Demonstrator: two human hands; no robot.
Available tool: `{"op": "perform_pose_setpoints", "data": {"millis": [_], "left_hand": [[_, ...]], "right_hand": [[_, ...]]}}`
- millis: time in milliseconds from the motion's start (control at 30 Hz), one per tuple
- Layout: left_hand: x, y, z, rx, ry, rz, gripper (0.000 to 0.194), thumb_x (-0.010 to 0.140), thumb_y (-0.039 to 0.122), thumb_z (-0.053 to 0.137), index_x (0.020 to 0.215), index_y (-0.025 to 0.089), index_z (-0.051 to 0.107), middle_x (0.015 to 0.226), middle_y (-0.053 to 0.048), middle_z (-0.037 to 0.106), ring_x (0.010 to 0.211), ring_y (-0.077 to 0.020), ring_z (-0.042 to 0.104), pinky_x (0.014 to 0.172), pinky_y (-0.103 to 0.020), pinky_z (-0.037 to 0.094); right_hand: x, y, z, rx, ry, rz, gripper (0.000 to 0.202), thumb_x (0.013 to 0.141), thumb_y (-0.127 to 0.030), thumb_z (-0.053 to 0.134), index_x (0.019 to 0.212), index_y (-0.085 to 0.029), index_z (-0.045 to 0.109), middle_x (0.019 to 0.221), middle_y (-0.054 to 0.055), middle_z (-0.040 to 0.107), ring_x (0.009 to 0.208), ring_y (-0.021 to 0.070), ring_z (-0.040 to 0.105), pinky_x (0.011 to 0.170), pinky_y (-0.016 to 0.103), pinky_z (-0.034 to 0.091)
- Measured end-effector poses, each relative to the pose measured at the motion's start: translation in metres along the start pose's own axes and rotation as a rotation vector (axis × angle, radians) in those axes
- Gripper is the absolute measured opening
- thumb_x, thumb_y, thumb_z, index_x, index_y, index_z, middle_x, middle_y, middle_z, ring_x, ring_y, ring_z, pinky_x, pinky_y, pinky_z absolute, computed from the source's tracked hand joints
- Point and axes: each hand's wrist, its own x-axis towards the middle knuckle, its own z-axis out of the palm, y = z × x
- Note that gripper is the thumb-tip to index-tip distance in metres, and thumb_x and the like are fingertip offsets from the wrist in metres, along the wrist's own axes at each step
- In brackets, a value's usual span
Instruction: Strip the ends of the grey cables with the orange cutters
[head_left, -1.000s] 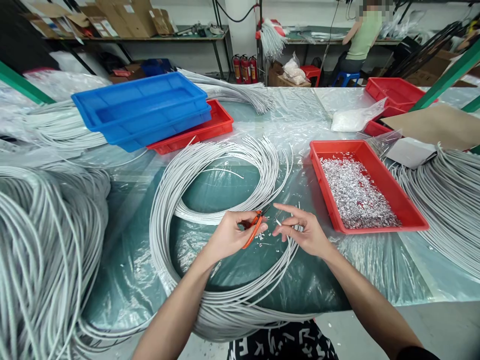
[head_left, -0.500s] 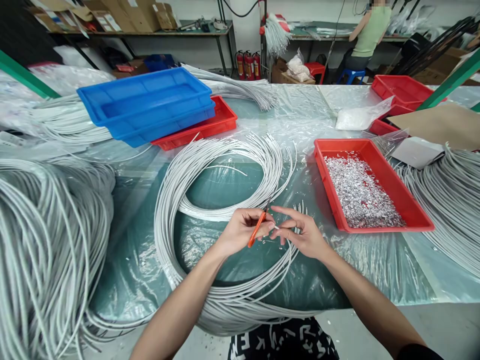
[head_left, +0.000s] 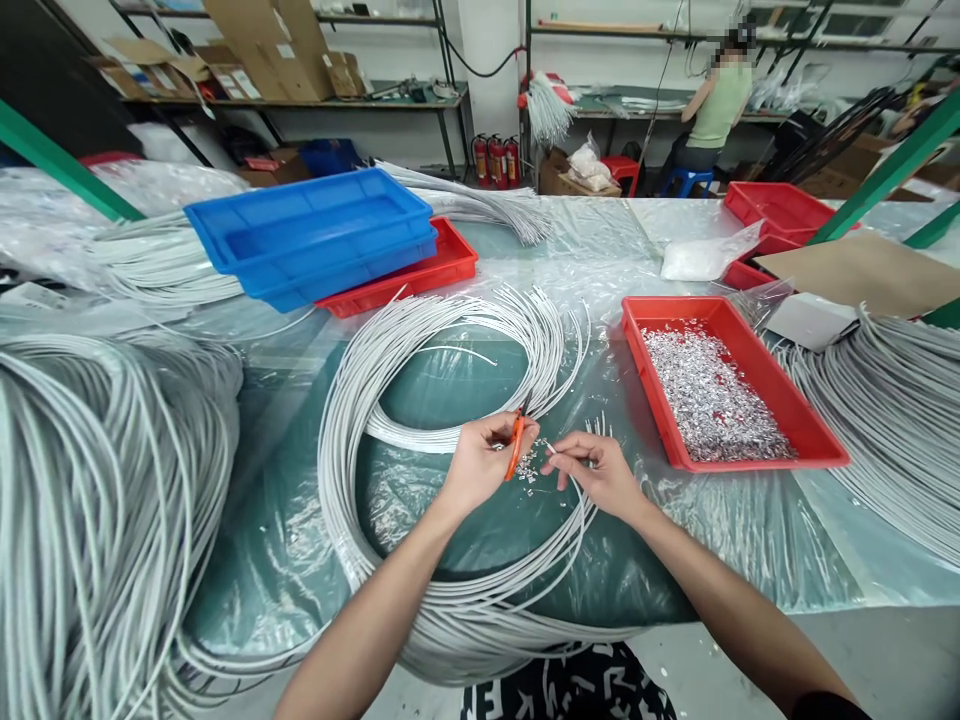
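Beside a tray (head_left: 766, 378) of silvery bits (head_left: 709, 395), left hand (head_left: 480, 462) clasps cutters (head_left: 515, 450), right hand (head_left: 602, 475) cable (head_left: 550, 448).

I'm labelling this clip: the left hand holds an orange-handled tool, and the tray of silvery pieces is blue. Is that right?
The head view shows the tray of silvery pieces is red, not blue; the left hand does hold an orange-handled tool.

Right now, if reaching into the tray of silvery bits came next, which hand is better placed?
Probably the right hand: it is nearer the tray, though it seems to pinch a wire. The left hand is farther off and holds the orange snips.
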Motion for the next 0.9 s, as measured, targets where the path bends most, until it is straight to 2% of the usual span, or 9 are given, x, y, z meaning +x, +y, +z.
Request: {"op": "perform_pose_setpoints", "data": {"millis": [67,167,300,467,567,633,733,800,900], "left_hand": [[0.003,-0.002,-0.004,0.115,0.056,0.059,0.028,0.085,0.037,0.064,0.072,0.012,0.064,0.064,0.001,0.054,0.059,-0.0088,0.043,0.058,-0.02,0.038],[0.005,-0.005,-0.009,0.29,0.066,0.142,0.032,0.087,0.038,0.06,0.068,0.012,0.06,0.061,0.003,0.047,0.058,-0.0085,0.038,0.056,-0.021,0.034],[0.005,-0.006,-0.01,0.407,0.062,0.224,0.033,0.087,0.039,0.06,0.065,0.014,0.056,0.058,0.004,0.041,0.056,-0.0085,0.034,0.054,-0.021,0.031],[0.004,-0.006,-0.007,0.452,0.001,0.253,0.035,0.086,0.043,0.059,0.065,0.016,0.054,0.059,0.004,0.043,0.055,-0.0094,0.036,0.054,-0.021,0.032],[0.002,-0.005,-0.005,0.496,-0.048,0.28,0.033,0.082,0.044,0.064,0.068,0.017,0.053,0.062,0.003,0.048,0.058,-0.0102,0.041,0.058,-0.022,0.034],[0.001,-0.005,-0.003,0.514,-0.059,0.283,0.031,0.081,0.044,0.065,0.071,0.017,0.054,0.065,0.003,0.05,0.059,-0.0105,0.042,0.059,-0.023,0.034],[0.0,-0.007,0.002,0.552,-0.063,0.285,0.032,0.081,0.046,0.064,0.071,0.017,0.054,0.063,0.004,0.047,0.057,-0.0103,0.038,0.058,-0.023,0.034],[-0.001,-0.009,0.006,0.561,-0.089,0.282,0.032,0.083,0.044,0.062,0.068,0.018,0.051,0.062,0.004,0.047,0.055,-0.0098,0.037,0.057,-0.022,0.034],[-0.003,-0.011,0.01,0.562,-0.116,0.269,0.031,0.083,0.043,0.061,0.067,0.017,0.052,0.062,0.004,0.049,0.054,-0.0093,0.039,0.057,-0.022,0.034]], "right_hand": [[0.001,0.002,-0.001,-0.03,-0.003,-0.013,0.029,0.086,-0.046,0.066,0.087,-0.017,0.064,0.073,0.006,0.075,0.049,0.0137,0.062,0.054,0.029,0.052],[0.002,-0.001,-0.002,-0.095,-0.001,-0.044,0.028,0.087,-0.045,0.064,0.086,-0.017,0.063,0.073,0.006,0.075,0.053,0.0145,0.064,0.057,0.029,0.052],[-0.009,-0.025,-0.004,-0.236,0.05,-0.112,0.02,0.091,-0.038,0.06,0.086,-0.019,0.063,0.076,0.005,0.075,0.066,0.0172,0.068,0.066,0.029,0.052],[-0.073,-0.066,-0.018,-0.496,0.133,-0.18,0.01,0.091,-0.029,0.062,0.092,-0.021,0.068,0.091,0.006,0.073,0.082,0.0193,0.066,0.076,0.031,0.049],[-0.126,-0.076,-0.034,-0.447,0.267,-0.078,0.011,0.089,-0.031,0.065,0.085,-0.02,0.067,0.086,0.005,0.069,0.079,0.0186,0.063,0.073,0.03,0.047],[-0.161,-0.07,-0.042,-0.316,0.302,0.08,0.019,0.088,-0.035,0.067,0.077,-0.019,0.066,0.077,0.004,0.065,0.072,0.0173,0.06,0.068,0.029,0.047],[-0.207,-0.04,-0.043,-0.001,0.331,0.304,0.028,0.085,-0.043,0.068,0.073,-0.017,0.066,0.067,0.002,0.06,0.061,0.0149,0.056,0.061,0.029,0.046],[-0.232,-0.011,-0.035,0.175,0.454,0.404,0.033,0.083,-0.048,0.069,0.073,-0.017,0.066,0.065,0.002,0.058,0.056,0.0131,0.052,0.056,0.028,0.045],[-0.254,0.029,-0.021,0.287,0.636,0.538,0.037,0.075,-0.051,0.076,0.075,-0.015,0.066,0.077,0.004,0.061,0.06,0.0126,0.054,0.053,0.026,0.044]]}}
